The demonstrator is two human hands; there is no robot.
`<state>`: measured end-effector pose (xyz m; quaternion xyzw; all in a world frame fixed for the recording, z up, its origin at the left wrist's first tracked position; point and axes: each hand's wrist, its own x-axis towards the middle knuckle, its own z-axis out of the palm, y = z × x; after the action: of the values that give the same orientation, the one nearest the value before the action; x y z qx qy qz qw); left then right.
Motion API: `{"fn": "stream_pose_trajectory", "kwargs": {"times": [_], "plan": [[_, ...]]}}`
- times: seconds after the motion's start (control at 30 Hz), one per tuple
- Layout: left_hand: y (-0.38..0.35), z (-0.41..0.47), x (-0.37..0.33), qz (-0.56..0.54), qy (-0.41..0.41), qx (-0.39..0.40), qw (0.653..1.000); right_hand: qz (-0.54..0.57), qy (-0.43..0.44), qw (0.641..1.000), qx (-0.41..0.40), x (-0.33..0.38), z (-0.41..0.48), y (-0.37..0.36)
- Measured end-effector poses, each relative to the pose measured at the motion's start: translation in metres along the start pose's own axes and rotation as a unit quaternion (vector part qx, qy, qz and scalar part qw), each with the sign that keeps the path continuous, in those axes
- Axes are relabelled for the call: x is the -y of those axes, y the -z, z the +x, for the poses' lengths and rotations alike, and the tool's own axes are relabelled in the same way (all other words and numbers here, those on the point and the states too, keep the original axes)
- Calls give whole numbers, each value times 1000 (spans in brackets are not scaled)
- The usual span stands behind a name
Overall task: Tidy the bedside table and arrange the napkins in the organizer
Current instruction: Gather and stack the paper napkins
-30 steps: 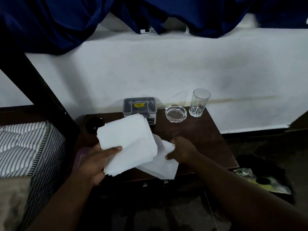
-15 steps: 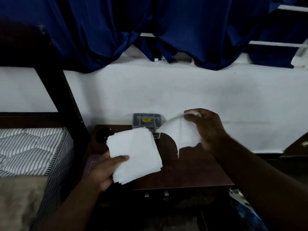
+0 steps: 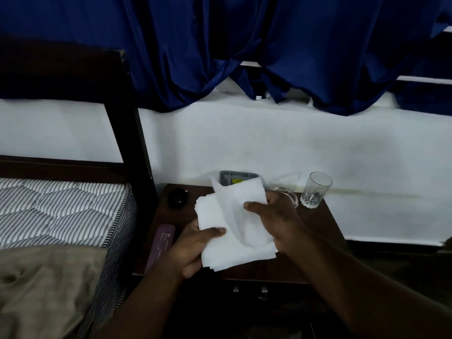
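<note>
A stack of white napkins (image 3: 230,253) hangs above the dark wooden bedside table (image 3: 325,226). My left hand (image 3: 193,250) grips the stack's left edge, thumb on top. My right hand (image 3: 274,216) pinches a single loose napkin (image 3: 242,199) and lays it over the stack. The grey organizer (image 3: 228,176) stands at the table's back edge, mostly hidden behind the napkins.
A clear drinking glass (image 3: 315,190) stands at the back right, with a glass ashtray (image 3: 289,195) partly hidden behind my right hand. A round black object (image 3: 177,198) and a purple case (image 3: 162,243) lie at the table's left. The striped mattress (image 3: 61,211) borders the left.
My right hand has brought the loose napkin from up near the organizer down and left onto the stack. The left hand keeps holding the stack. The view has tilted up.
</note>
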<state>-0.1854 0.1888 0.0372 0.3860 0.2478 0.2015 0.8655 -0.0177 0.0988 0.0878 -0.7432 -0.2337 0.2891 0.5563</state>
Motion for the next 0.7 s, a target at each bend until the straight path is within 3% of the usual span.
{"fn": "stream_pose_trajectory", "kwargs": {"times": [0.4, 0.5, 0.53, 0.6, 0.7], "plan": [[4, 10, 4, 14, 2, -15, 1000, -163, 112, 980, -27, -5, 3, 5], [4, 11, 4, 24, 1, -9, 1000, -213, 121, 964, -99, -6, 7, 14], [4, 11, 5, 26, 0, -6, 1000, -188, 93, 972, -108, -6, 9, 20], [2, 11, 5, 25, -4, 7, 1000, -25, 16, 999, -31, -5, 11, 33], [-2, 11, 8, 28, 1, 27, 999, 132, -121, 974, 142, -12, -2, 50]]}}
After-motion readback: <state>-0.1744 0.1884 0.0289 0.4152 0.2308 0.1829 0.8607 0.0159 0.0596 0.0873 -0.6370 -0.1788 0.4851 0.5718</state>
